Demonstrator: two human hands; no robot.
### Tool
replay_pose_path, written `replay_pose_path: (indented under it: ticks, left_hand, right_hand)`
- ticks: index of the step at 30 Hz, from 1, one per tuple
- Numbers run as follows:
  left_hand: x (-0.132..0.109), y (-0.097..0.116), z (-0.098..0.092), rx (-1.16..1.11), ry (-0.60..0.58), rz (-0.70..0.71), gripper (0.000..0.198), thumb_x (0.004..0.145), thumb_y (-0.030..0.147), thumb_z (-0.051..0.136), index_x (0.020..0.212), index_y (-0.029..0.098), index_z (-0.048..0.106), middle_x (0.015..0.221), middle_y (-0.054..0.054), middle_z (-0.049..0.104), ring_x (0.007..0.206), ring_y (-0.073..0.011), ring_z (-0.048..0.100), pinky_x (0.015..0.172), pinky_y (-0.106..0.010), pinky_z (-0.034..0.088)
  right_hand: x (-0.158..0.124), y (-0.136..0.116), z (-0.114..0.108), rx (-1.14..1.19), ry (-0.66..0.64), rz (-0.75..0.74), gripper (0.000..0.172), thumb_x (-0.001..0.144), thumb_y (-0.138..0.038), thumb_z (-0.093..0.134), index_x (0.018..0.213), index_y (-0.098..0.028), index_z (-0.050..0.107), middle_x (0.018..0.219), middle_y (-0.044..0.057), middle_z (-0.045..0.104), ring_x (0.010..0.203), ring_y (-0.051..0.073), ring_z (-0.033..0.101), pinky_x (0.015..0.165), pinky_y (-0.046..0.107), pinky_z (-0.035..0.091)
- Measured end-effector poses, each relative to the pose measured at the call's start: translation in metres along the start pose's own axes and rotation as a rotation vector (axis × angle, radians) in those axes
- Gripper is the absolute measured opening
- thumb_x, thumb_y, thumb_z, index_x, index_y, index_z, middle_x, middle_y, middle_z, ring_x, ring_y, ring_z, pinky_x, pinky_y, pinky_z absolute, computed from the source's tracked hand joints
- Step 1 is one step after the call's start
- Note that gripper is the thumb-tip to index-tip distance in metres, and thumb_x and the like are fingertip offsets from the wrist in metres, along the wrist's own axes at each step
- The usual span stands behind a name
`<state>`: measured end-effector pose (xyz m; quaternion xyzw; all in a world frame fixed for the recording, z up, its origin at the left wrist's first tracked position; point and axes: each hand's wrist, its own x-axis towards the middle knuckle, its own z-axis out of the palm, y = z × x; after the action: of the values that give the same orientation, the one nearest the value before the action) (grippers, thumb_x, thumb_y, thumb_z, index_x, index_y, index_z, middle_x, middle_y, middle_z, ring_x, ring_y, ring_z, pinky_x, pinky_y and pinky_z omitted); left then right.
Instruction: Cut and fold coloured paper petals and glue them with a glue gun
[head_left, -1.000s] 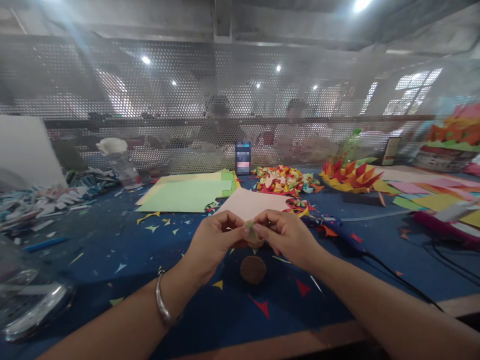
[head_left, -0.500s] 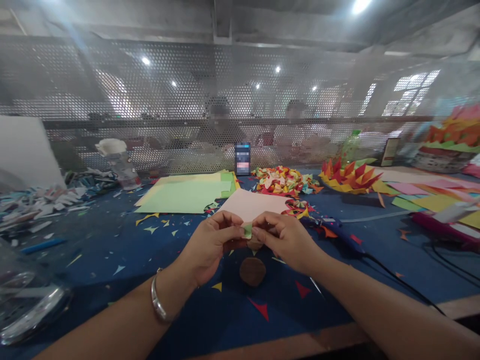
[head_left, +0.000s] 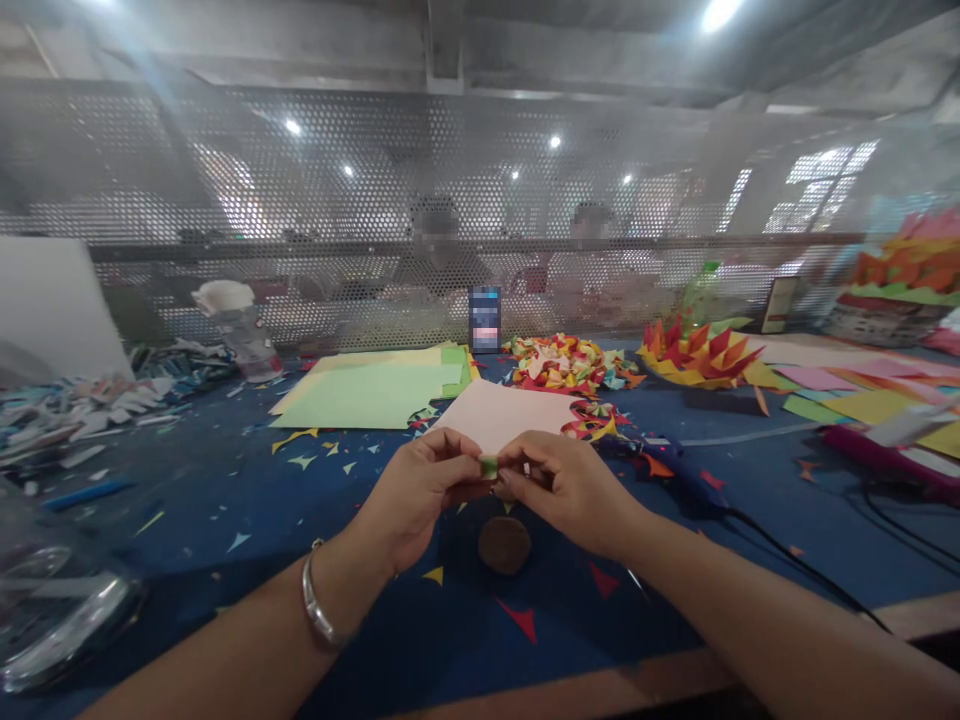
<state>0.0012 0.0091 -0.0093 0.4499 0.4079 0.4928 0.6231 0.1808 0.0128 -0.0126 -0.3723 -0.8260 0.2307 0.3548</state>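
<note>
My left hand (head_left: 420,490) and my right hand (head_left: 562,485) meet above the blue table (head_left: 225,520), fingers pinched together on a small green paper piece (head_left: 489,466). Only a sliver of the piece shows between the fingertips. A silver bangle (head_left: 316,605) sits on my left wrist. Below the hands a round brown disc (head_left: 504,544) lies on the table. A pink sheet (head_left: 502,412) lies just behind the hands.
Green and yellow sheets (head_left: 367,390) lie at centre-left, a heap of folded coloured pieces (head_left: 562,362) and a spiky orange-red paper form (head_left: 701,355) behind. A glue gun (head_left: 679,470) with a black cord lies right. Paper scraps litter the table. People sit behind a perforated screen (head_left: 450,200).
The green piece has been folded or squeezed smaller between my fingertips, and both hands have drawn slightly closer together. Nothing else has moved.
</note>
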Motion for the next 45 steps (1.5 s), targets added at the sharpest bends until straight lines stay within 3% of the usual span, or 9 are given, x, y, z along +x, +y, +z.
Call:
replay_pose_path:
  ticks: [8, 13, 19, 24, 32, 40, 45]
  left_hand:
    - [-0.004, 0.003, 0.004, 0.003, -0.021, 0.019, 0.017, 0.065, 0.016, 0.073, 0.071, 0.015, 0.057, 0.073, -0.002, 0.066, 0.072, -0.0152, 0.065, 0.070, -0.026, 0.050]
    - [-0.007, 0.003, 0.006, 0.003, -0.060, 0.098, 0.027, 0.066, 0.015, 0.076, 0.087, 0.016, 0.059, 0.082, -0.001, 0.065, 0.076, -0.0130, 0.063, 0.073, -0.025, 0.048]
    - [-0.007, -0.001, 0.008, 0.091, 0.019, 0.171, 0.038, 0.068, 0.018, 0.077, 0.099, 0.017, 0.054, 0.076, 0.000, 0.064, 0.073, -0.0128, 0.060, 0.071, -0.026, 0.047]
    - [-0.006, -0.006, 0.010, 0.053, -0.001, 0.206, 0.045, 0.073, 0.022, 0.075, 0.108, 0.018, 0.048, 0.078, 0.001, 0.064, 0.076, -0.0129, 0.062, 0.075, -0.027, 0.046]
    - [-0.005, -0.005, 0.008, 0.204, -0.046, 0.267, 0.022, 0.075, 0.028, 0.073, 0.082, 0.016, 0.056, 0.074, 0.000, 0.062, 0.071, -0.0119, 0.057, 0.069, -0.024, 0.045]
    - [-0.006, -0.004, 0.009, 0.289, -0.027, 0.263, 0.022, 0.071, 0.027, 0.075, 0.083, 0.016, 0.060, 0.079, -0.003, 0.063, 0.074, -0.0145, 0.058, 0.071, -0.026, 0.046]
    - [-0.008, -0.005, 0.012, 0.182, -0.017, 0.256, 0.019, 0.074, 0.028, 0.074, 0.079, 0.017, 0.059, 0.074, 0.000, 0.059, 0.071, -0.0123, 0.054, 0.069, -0.024, 0.044]
  right_hand:
    - [0.001, 0.001, -0.003, 0.023, 0.040, -0.026, 0.009, 0.084, -0.016, 0.054, 0.083, -0.017, 0.062, 0.074, 0.000, 0.061, 0.062, 0.010, 0.051, 0.055, 0.022, 0.038]
    - [0.000, 0.001, -0.003, 0.050, 0.099, 0.004, 0.010, 0.088, -0.020, 0.052, 0.083, -0.017, 0.061, 0.071, 0.000, 0.060, 0.060, 0.010, 0.051, 0.054, 0.021, 0.039]
    - [-0.001, -0.001, -0.001, 0.124, 0.097, 0.033, 0.012, 0.089, -0.025, 0.053, 0.082, -0.017, 0.060, 0.070, -0.001, 0.058, 0.060, 0.010, 0.053, 0.053, 0.020, 0.040]
    - [0.000, 0.000, -0.001, 0.121, 0.110, 0.012, 0.012, 0.090, -0.025, 0.053, 0.082, -0.017, 0.057, 0.068, -0.001, 0.059, 0.059, 0.010, 0.052, 0.055, 0.020, 0.040]
    - [0.000, 0.000, 0.000, 0.119, 0.108, 0.021, 0.012, 0.090, -0.025, 0.052, 0.081, -0.018, 0.056, 0.070, 0.000, 0.060, 0.062, 0.011, 0.055, 0.057, 0.022, 0.042]
    - [0.000, -0.002, -0.001, 0.079, 0.073, 0.034, 0.011, 0.088, -0.022, 0.051, 0.083, -0.017, 0.060, 0.074, 0.001, 0.062, 0.063, 0.012, 0.055, 0.055, 0.022, 0.040]
    - [0.002, -0.002, -0.001, 0.041, 0.102, -0.019, 0.011, 0.088, -0.022, 0.051, 0.079, -0.018, 0.057, 0.071, 0.000, 0.059, 0.062, 0.011, 0.052, 0.056, 0.022, 0.038]
